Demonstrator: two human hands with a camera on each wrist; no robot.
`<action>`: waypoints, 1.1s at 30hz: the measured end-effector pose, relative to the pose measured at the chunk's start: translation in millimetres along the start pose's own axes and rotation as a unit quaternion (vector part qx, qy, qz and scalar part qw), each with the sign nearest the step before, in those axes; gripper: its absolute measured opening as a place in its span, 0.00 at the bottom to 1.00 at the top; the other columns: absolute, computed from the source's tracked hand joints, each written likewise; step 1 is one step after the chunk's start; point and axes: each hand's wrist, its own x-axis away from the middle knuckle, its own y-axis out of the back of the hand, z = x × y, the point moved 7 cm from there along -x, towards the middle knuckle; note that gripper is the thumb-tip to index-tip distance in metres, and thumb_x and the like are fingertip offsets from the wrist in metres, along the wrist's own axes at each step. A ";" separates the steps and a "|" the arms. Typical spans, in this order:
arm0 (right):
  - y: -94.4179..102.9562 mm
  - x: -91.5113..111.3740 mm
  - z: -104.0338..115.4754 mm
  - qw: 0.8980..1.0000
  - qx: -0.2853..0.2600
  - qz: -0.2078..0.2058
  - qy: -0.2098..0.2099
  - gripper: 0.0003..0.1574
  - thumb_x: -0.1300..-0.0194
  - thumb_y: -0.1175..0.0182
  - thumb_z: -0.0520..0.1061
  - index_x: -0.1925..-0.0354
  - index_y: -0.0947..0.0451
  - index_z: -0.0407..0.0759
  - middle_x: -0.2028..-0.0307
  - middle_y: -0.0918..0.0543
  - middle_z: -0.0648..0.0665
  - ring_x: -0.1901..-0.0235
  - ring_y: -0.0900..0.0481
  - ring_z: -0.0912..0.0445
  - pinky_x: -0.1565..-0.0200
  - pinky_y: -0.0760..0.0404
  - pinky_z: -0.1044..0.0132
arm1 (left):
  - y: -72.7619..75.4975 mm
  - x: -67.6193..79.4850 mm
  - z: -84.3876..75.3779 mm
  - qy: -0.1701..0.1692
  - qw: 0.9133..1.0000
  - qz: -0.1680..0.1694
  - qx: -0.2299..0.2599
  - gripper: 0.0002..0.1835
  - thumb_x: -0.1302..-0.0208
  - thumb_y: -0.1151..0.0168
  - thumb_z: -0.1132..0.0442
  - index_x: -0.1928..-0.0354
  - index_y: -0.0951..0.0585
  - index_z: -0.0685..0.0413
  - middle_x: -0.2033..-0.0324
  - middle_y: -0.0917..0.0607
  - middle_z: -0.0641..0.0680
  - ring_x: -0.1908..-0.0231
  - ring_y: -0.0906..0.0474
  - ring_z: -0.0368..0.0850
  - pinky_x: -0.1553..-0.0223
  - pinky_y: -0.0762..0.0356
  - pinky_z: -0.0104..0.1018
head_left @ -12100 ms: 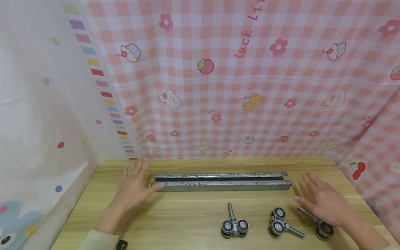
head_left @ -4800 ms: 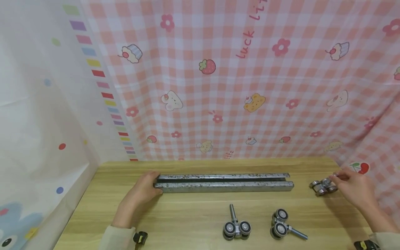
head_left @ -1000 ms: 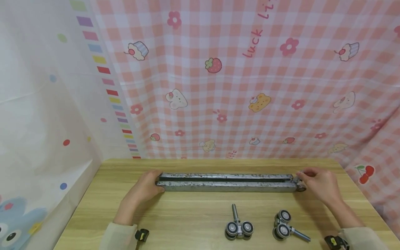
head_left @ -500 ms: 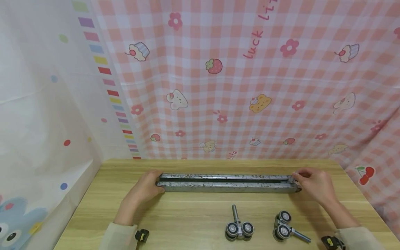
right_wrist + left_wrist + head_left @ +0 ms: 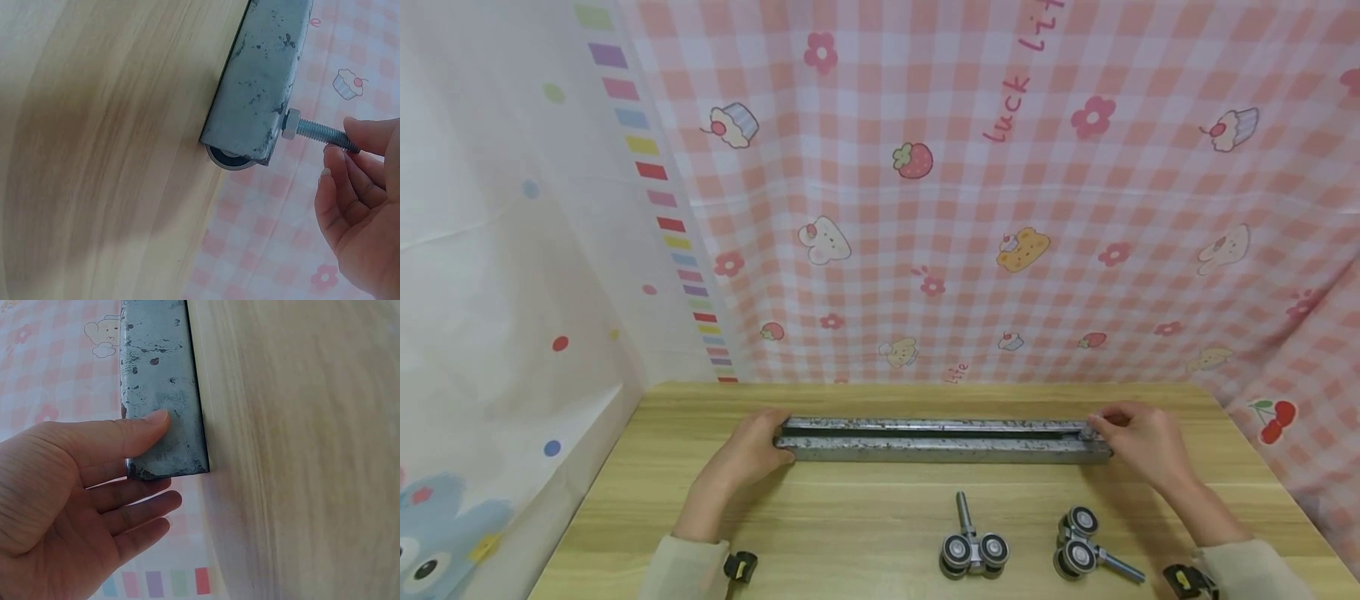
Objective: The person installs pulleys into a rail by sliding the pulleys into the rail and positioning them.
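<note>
We have the left hand point(image 5: 743, 452) gripping the left end of the steel channel point(image 5: 940, 450), right hand point(image 5: 1150, 443) pinching the bolt point(image 5: 319, 131) of a roller trolley point(image 5: 290, 124), one wheel point(image 5: 229, 163) peeking from the right end; looks like insertion, next wants a level leftward push

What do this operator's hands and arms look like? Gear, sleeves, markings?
Left hand and right hand: bare, no gloves or rings visible. Left sleeve and right sleeve: plain pale cream. Left wrist camera and right wrist camera: small, black, each with a yellow mark. No cables visible.
</note>
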 end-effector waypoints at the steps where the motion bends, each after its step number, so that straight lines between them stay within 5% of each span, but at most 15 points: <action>1: -0.8 -0.3 1.2 1.000 0.001 0.002 0.001 0.06 0.38 0.26 0.38 0.64 0.11 0.35 0.74 0.12 0.45 0.78 0.20 0.62 0.76 0.22 0.69 | 0.0 -0.1 0.2 -0.001 1.000 -0.001 -0.001 0.26 0.46 0.22 0.73 0.44 0.18 0.68 0.48 0.15 0.64 0.45 0.19 0.61 0.40 0.21 0.58; 15: -12.8 -4.5 17.0 0.999 0.007 0.030 0.011 0.07 0.36 0.27 0.40 0.62 0.10 0.35 0.71 0.10 0.44 0.74 0.15 0.55 0.73 0.19 0.67 | -0.8 0.2 0.1 -0.004 1.000 -0.005 0.000 0.27 0.46 0.23 0.74 0.42 0.18 0.69 0.46 0.15 0.66 0.43 0.20 0.63 0.39 0.22 0.59; 33: -28.4 -8.6 39.1 0.998 0.001 0.060 0.029 0.05 0.35 0.28 0.39 0.63 0.10 0.36 0.73 0.12 0.48 0.77 0.23 0.61 0.75 0.24 0.68 | -0.7 -0.2 2.4 0.003 1.000 -0.004 0.003 0.27 0.45 0.24 0.73 0.42 0.18 0.68 0.45 0.16 0.66 0.41 0.20 0.64 0.38 0.22 0.59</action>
